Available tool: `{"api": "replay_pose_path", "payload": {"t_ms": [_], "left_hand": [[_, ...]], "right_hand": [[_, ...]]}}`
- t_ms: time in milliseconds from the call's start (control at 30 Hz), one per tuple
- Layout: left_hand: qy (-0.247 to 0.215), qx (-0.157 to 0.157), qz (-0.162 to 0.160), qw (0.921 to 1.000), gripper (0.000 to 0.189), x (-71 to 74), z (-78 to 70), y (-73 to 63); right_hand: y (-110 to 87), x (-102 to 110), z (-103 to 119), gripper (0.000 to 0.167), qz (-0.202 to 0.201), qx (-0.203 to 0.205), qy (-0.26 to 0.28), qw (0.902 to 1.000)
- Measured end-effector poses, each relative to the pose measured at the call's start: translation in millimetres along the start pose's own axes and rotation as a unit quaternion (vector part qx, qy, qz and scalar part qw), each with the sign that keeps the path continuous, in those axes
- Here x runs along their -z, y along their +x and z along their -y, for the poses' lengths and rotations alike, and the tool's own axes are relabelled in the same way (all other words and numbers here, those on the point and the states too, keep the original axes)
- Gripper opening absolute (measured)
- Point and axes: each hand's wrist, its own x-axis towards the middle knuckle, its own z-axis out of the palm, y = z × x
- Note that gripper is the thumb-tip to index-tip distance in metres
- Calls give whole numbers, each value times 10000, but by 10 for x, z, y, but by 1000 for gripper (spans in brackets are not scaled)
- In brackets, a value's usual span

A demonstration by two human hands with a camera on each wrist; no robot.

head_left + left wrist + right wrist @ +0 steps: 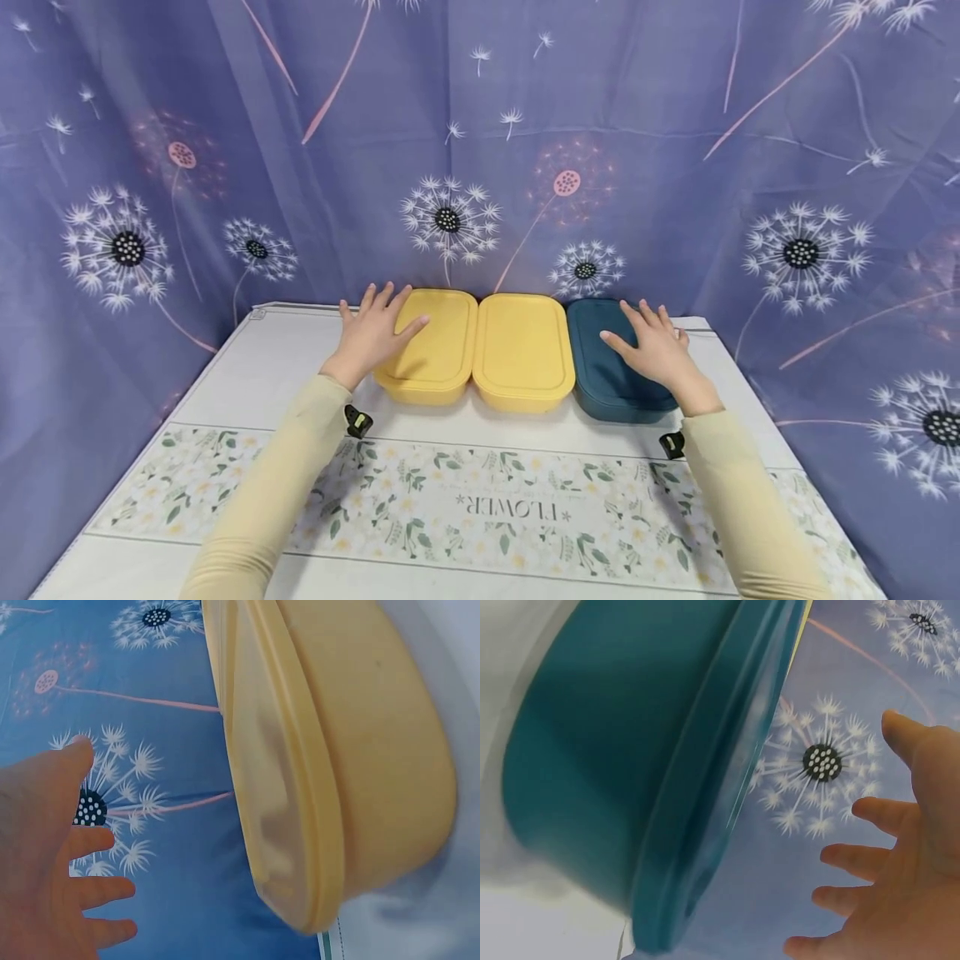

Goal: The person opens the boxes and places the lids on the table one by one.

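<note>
Three lidded boxes stand side by side at the back of the table. The left yellow box [442, 342] and the middle yellow box [522, 346] touch or nearly touch; a dark teal box [611, 367] is on the right. My left hand [372, 333] hovers over the left yellow box's outer edge with fingers spread. In the left wrist view a gap shows between that hand [45, 855] and the yellow lid [277, 772]. My right hand [656, 346], fingers also spread, is above the teal box. The right wrist view shows this hand [900, 847] apart from the teal lid [697, 802].
The white table [300, 350] carries a floral printed band [502, 508] across its front part. A purple-blue dandelion curtain [360, 167] hangs right behind the boxes and along both sides. A small black device [358, 422] sits under the left wrist, another black device [672, 444] under the right.
</note>
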Motion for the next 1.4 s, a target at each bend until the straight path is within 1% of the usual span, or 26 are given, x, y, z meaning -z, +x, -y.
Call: {"api": "replay_pose_path", "payload": {"t_ms": [167,300,400,433,533,633,767,867,933,1033,1133,1233,1300,1400], "left_hand": [[-96,-116,98,9998,79,-51,-45,12],[-107,-211,124,9996,81,-114,-122,27],[-269,-374,51,9989,79,-163,-207,56],[-328,-478,18,9983,78,-181,-239,69],[-455,-790,-79,9958,74,-239,-354,113],[-450,-961,-109,9943,73,-304,-471,155],[-410,-993,-6,9942,76,-381,-636,200],[-425,-1020,75,9938,77,-432,-770,220],[-451,-1048,72,9934,76,-468,-862,227],[-494,-1122,52,9924,74,-500,-1001,226],[-449,-1331,-34,9901,71,-520,-1137,233],[-369,-1593,-42,9865,70,-546,-1265,241],[-323,-1804,-6,9831,70,-578,-1345,239],[-311,-2060,131,9780,71,-646,-1454,223]], "right_hand": [[-34,23,-115,86,92,-100,-21,9999],[-66,52,-218,84,126,-153,11,9998],[-88,57,-301,82,156,-208,12,9997],[-97,55,-333,82,166,-227,0,9996],[-118,44,-428,81,180,-269,-3,9995],[-129,22,-514,77,73,-186,137,9997],[-151,-16,-628,68,-327,-108,311,9989],[-178,-41,-713,64,-598,-191,354,9974],[-197,-53,-755,61,-727,-229,376,9964],[-197,-53,-808,58,-820,-216,397,9956],[-181,-49,-837,55,-921,-196,394,9948],[-179,-55,-861,58,-911,-188,402,9949],[-190,-64,-875,61,-866,-201,430,9951],[-207,-81,-897,66,-806,-199,426,9956]]}}
